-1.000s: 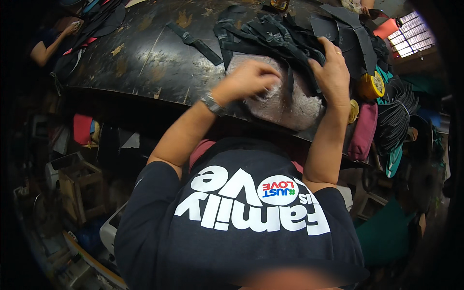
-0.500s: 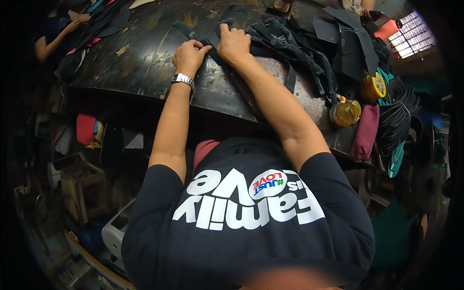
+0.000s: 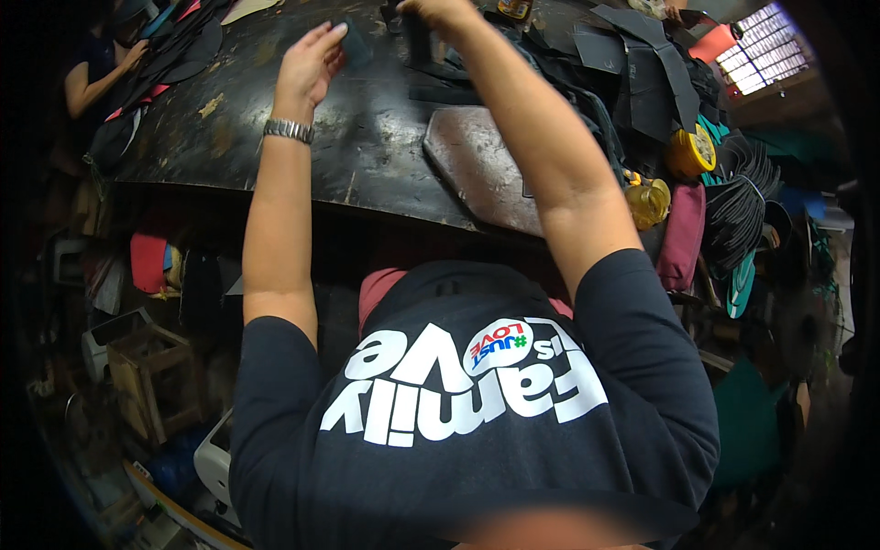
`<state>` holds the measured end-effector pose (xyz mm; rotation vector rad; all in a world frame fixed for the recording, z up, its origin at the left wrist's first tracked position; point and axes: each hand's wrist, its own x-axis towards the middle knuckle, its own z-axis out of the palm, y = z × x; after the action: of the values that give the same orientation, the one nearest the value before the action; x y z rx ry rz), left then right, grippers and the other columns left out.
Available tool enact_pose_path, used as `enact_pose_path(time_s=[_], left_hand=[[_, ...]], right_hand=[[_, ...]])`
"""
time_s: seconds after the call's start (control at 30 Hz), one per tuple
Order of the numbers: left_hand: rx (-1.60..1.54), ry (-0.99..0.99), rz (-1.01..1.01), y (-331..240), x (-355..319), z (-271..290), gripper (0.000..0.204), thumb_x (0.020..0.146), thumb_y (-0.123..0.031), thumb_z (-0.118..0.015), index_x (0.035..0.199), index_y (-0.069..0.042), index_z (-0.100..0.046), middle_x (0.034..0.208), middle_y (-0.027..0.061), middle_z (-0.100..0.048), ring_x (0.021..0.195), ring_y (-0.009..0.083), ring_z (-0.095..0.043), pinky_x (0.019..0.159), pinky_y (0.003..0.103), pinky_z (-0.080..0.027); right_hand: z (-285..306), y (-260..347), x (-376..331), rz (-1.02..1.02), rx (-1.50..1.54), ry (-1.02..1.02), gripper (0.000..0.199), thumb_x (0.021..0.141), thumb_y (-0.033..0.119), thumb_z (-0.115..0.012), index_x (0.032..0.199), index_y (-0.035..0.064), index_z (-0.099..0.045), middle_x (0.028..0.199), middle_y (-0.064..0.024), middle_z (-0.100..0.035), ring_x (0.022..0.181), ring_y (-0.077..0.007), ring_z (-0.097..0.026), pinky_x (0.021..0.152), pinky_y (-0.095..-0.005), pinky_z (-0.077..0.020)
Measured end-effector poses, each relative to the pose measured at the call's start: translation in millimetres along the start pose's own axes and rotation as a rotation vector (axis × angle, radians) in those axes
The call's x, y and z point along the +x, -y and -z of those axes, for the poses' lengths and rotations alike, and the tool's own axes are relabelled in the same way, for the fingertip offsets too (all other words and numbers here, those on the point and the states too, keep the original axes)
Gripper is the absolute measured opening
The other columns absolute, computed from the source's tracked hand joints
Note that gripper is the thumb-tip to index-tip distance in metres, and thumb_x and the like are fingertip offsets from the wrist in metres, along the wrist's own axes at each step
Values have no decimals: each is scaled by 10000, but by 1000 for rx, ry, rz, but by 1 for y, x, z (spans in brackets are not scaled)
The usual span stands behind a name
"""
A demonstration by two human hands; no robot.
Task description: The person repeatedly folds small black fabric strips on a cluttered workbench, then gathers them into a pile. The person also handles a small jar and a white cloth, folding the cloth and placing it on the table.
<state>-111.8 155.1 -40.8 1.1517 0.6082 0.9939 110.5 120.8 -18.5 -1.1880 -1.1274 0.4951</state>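
My left hand (image 3: 310, 69), with a metal watch on its wrist, is raised over the dark table (image 3: 266, 110). Its fingers are bent together at the edge of a blurred dark green strip (image 3: 356, 46). Further right, at the top of the picture, my right hand (image 3: 442, 13) is partly cut off. A black strip (image 3: 418, 38) hangs beneath its closed fingers. Below my right forearm a grey slab with angled corners (image 3: 477, 165) lies at the table's near edge.
Black cut sheets (image 3: 642, 69) pile up at the right. Beside them stand a yellow tub (image 3: 689, 154), a glue-stained jar (image 3: 647, 203), a maroon roll (image 3: 682, 238) and bundled black cords (image 3: 738, 197). Another person (image 3: 96, 78) sits far left, by black pieces (image 3: 183, 60).
Both hands have moved up and away from the near edge, the left also leftward. They are further apart, and the strip between them has left the table, uncovering more of the grey slab.
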Motion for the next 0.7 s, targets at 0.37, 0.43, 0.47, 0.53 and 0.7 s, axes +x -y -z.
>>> enact_pose_path(time_s=[0.37, 0.43, 0.47, 0.53, 0.7], left_hand=[[-282, 336, 179, 73, -77, -210, 354, 929, -59, -690, 1249, 3, -551, 1049, 74, -688, 965, 174, -692, 823, 314, -595], [-172, 443, 328, 86, -100, -223, 356, 943, -108, -693, 1250, -8, -545, 1081, 46, -665, 896, 132, -685, 784, 252, -592], [-109, 498, 336, 87, -106, -226, 326, 944, -135, -700, 1216, -5, -574, 1009, 35, -667, 839, 116, -678, 725, 228, -577], [126, 611, 320, 82, -111, -225, 280, 941, -166, -712, 1148, 3, -630, 887, 24, -673, 735, 102, -664, 637, 213, -549], [937, 795, 20, 51, -119, -213, 213, 914, -202, -736, 969, 3, -721, 695, 18, -662, 584, 78, -605, 538, 220, -472]], right_hand=[[215, 91, -78, 25, -783, 272, 656, 697, 26, -738, 1324, 50, -546, 933, -137, -678, 783, -209, -649, 687, -353, -545], [250, 104, -112, -306, -836, 434, 699, 690, 101, -762, 1348, 57, -532, 993, -166, -681, 901, -253, -658, 795, -374, -540], [261, 107, -132, -157, -1010, 387, 713, 721, 116, -759, 1385, 63, -504, 1045, -195, -680, 973, -296, -651, 847, -395, -535], [290, 121, -168, 5, -942, 261, 778, 772, 155, -779, 1463, 82, -429, 1150, -222, -657, 995, -332, -645, 926, -399, -515], [344, 142, -263, -118, -632, -185, 661, 873, 1, -685, 1481, 100, -446, 994, -104, -689, 958, -152, -660, 900, -282, -523]])
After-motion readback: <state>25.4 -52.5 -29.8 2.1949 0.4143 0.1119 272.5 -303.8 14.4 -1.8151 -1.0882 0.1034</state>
